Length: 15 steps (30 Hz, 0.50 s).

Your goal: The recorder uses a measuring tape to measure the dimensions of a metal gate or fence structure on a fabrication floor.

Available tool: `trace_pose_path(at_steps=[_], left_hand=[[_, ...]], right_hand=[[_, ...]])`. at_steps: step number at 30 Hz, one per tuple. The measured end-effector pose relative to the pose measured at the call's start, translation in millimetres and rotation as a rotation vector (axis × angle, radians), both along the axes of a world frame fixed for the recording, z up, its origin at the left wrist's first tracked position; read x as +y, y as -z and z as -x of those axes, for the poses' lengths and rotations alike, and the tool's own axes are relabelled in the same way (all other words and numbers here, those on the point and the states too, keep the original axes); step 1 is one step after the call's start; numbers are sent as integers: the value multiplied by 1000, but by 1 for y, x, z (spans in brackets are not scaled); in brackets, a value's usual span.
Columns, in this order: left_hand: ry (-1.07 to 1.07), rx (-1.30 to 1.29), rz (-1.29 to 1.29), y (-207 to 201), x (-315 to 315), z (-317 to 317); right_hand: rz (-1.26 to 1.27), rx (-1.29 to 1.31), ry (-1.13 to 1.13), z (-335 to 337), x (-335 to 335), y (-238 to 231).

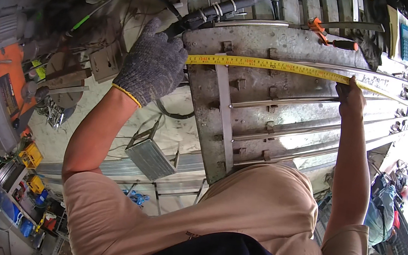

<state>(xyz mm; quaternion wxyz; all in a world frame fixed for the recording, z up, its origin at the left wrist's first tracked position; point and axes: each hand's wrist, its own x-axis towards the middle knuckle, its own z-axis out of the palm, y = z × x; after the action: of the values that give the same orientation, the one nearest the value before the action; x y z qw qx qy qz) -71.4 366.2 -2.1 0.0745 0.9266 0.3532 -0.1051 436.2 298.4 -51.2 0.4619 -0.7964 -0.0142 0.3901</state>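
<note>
A yellow tape measure blade runs from left to right across a grey metal work table. My left hand, in a grey knit glove with a yellow cuff, is closed at the blade's left end; its case, if in the glove, is hidden. Farther right, my bare right hand pinches the blade, which carries on past it toward the far right. Long shiny metal rods lie in small brackets on the table. Near their left ends, a flat metal bar crosses them.
Behind the tape lie a black torch-like tool with a cable and an orange-and-black clamp. A small metal stool stands left below the table. An orange machine and shelves of tools are farther left. A calculator is at upper right.
</note>
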Motion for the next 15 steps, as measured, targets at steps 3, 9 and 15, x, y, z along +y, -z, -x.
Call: trace_pose_path(at_steps=[3,9,15], left_hand=[[-10,-13,6,-2,-1,2],[-26,-12,17,-4,-2,2],[-47,-43,35,-6,-3,0]], right_hand=[[-5,10,-7,-3,-1,2],[-42,51,-29,-9,-3,7],[-51,44,-42,-10,-4,4]])
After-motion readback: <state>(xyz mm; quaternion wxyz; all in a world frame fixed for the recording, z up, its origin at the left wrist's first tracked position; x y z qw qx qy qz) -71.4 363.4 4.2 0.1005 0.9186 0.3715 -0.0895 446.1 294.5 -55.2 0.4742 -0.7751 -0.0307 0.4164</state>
